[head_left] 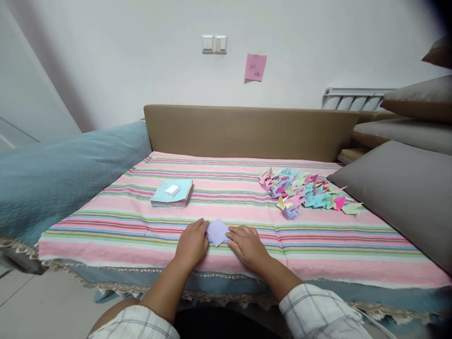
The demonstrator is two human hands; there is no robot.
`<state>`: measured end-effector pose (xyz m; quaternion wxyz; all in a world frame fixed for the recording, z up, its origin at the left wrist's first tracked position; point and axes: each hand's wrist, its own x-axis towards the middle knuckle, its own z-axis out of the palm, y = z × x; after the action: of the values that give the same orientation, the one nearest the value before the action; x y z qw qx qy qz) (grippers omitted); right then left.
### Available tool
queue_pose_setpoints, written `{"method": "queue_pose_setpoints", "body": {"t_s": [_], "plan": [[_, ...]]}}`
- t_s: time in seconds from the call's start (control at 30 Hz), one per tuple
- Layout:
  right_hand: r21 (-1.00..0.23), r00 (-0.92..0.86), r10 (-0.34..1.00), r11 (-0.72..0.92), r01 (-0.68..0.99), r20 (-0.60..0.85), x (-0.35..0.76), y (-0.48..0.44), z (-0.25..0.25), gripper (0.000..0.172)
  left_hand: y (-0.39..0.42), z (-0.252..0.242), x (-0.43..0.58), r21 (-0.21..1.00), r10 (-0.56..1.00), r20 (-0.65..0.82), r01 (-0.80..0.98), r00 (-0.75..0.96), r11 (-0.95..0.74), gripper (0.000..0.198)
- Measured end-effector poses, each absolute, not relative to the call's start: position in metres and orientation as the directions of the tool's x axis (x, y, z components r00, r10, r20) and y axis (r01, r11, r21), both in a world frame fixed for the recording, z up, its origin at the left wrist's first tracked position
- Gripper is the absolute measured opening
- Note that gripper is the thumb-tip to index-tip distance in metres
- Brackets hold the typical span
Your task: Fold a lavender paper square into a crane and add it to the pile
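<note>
A small lavender folded paper [218, 232] in a diamond shape lies in front of me on the striped cloth [233, 193]. At its left corner is my left hand [193, 242], fingers closed together against the paper. The thumb and fingers of my right hand [249, 246] pinch the opposite corner. Parts of both corners are hidden under my fingertips. Beyond and to the right is a cluster of folded paper cranes [307, 190] in pink, blue, green, yellow and purple.
A stack of square paper [169, 200] stands to the left, with a small white block [173, 190] on top. A brown backrest [247, 132] runs along the far side. Grey cushions [395, 188] bound the right, and a blue covered armrest [77, 165] the left.
</note>
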<state>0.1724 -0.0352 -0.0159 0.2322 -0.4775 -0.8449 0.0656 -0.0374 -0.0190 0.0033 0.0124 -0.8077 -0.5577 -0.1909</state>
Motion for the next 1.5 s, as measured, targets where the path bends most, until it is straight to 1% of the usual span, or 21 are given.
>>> {"method": "queue_pose_setpoints", "body": {"t_s": [0.07, 0.13, 0.3, 0.43, 0.5, 0.63, 0.7, 0.93, 1.03, 1.13, 1.3, 1.4, 1.5], "plan": [[-0.348, -0.422, 0.840, 0.530, 0.773, 0.341, 0.172, -0.034, -0.018, 0.028, -0.019, 0.007, -0.038, 0.191, 0.922, 0.272, 0.924, 0.274, -0.331, 0.043], [-0.359, -0.410, 0.842, 0.525, 0.771, 0.351, 0.171, -0.033, -0.020, 0.027, -0.020, 0.011, -0.038, 0.195, 0.931, 0.237, 0.925, 0.279, -0.327, 0.043], [-0.367, -0.394, 0.836, 0.528, 0.766, 0.381, 0.170, -0.032, -0.024, 0.026, -0.021, 0.017, -0.038, 0.253, 0.926, 0.201, 0.897, 0.318, -0.363, 0.043], [-0.372, -0.380, 0.839, 0.520, 0.768, 0.389, 0.169, -0.032, -0.024, 0.025, -0.020, 0.015, -0.039, 0.235, 0.932, 0.164, 0.905, 0.322, -0.354, 0.044], [-0.385, -0.369, 0.843, 0.514, 0.767, 0.391, 0.168, -0.033, -0.023, 0.023, -0.019, 0.013, -0.040, 0.250, 0.940, 0.167, 0.909, 0.299, -0.333, 0.044], [-0.400, -0.383, 0.836, 0.530, 0.748, 0.393, 0.165, -0.033, -0.019, 0.022, -0.015, 0.007, -0.040, 0.336, 0.942, 0.251, 0.892, 0.225, -0.303, 0.033], [-0.413, -0.381, 0.837, 0.530, 0.741, 0.392, 0.162, -0.033, -0.018, 0.021, -0.014, 0.006, -0.040, 0.360, 0.940, 0.275, 0.885, 0.202, -0.296, 0.027], [-0.461, -0.282, 0.878, 0.448, 0.766, 0.386, 0.152, -0.031, -0.018, 0.013, -0.018, 0.012, -0.034, 0.337, 0.964, 0.185, 0.909, 0.190, -0.244, 0.014], [-0.471, -0.253, 0.891, 0.419, 0.776, 0.376, 0.149, -0.030, -0.020, 0.014, -0.021, 0.014, -0.030, 0.360, 0.970, 0.157, 0.904, 0.186, -0.231, 0.016], [-0.460, -0.247, 0.899, 0.402, 0.792, 0.361, 0.148, -0.029, -0.021, 0.019, -0.022, 0.014, -0.027, 0.388, 0.976, 0.125, 0.896, 0.180, -0.215, 0.018], [-0.443, -0.244, 0.911, 0.378, 0.813, 0.331, 0.147, -0.028, -0.022, 0.024, -0.022, 0.014, -0.024, 0.369, 0.984, 0.087, 0.912, 0.154, -0.176, 0.020], [-0.448, -0.266, 0.907, 0.396, 0.802, 0.325, 0.149, -0.028, -0.021, 0.024, -0.022, 0.013, -0.024, 0.377, 0.986, 0.083, 0.912, 0.142, -0.163, 0.022], [-0.442, -0.306, 0.891, 0.436, 0.784, 0.336, 0.150, -0.029, -0.021, 0.023, -0.022, 0.011, -0.024, 0.426, 0.986, 0.085, 0.889, 0.145, -0.168, 0.023]]}}
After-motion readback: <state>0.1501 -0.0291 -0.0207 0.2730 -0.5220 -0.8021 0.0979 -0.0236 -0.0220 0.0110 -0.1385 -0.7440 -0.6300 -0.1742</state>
